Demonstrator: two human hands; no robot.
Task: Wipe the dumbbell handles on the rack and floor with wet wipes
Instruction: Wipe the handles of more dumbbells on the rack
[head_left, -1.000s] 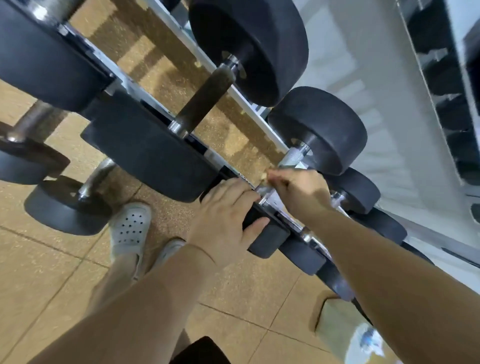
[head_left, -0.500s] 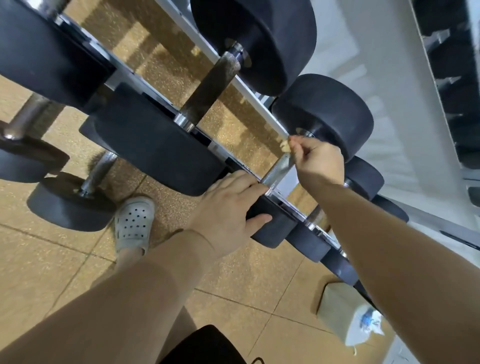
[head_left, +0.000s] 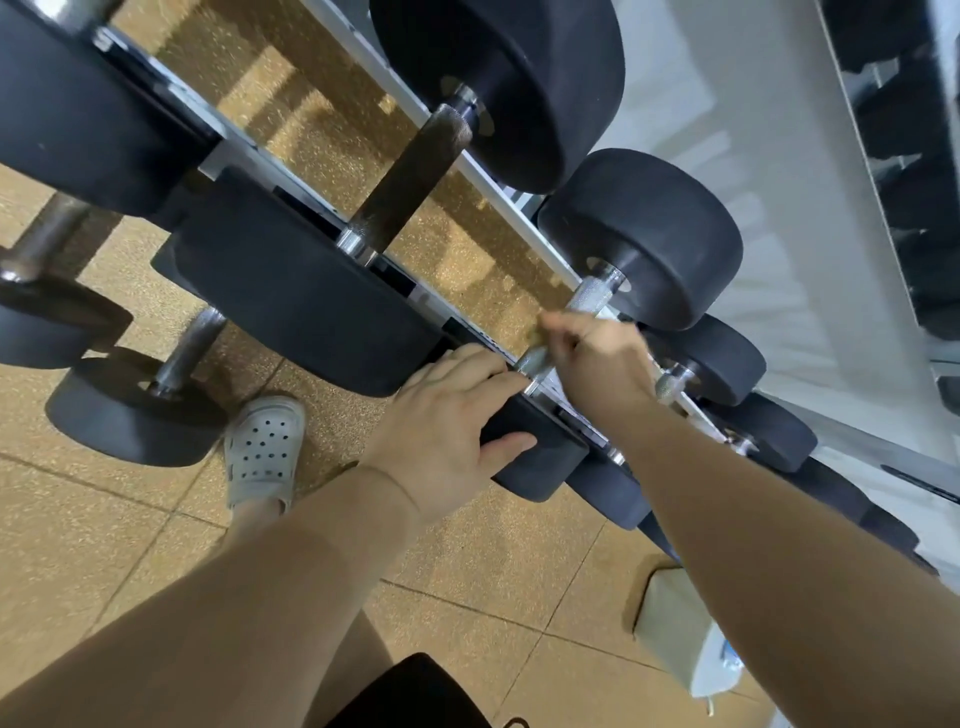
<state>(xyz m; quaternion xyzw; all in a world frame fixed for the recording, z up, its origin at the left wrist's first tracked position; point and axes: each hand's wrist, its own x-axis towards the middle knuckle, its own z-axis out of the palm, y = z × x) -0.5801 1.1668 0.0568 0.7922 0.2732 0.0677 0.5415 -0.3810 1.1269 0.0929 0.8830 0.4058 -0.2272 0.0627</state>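
Tan speckled floor tiles (head_left: 104, 545) run under a white rack rail (head_left: 488, 182) packed with black dumbbells, with narrow gaps between the heads. My right hand (head_left: 597, 364) curls round the silver handle (head_left: 587, 299) at its near end; the far end is bare. My left hand (head_left: 447, 431) rests flat, fingers together, on the near head (head_left: 540, 462). A big dumbbell (head_left: 291, 291) crowds the left. A wipes pack (head_left: 680, 634) lies on the floor lower right, and my shoe (head_left: 265, 447) is near a floor dumbbell (head_left: 124, 410).

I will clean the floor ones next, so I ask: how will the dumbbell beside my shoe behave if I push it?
Probably heavy: the dumbbell has a thick, solid-looking black end. That end looks round, so a sideways push may roll it across the flat floor. The shoe is close, so it might roll onto the foot.
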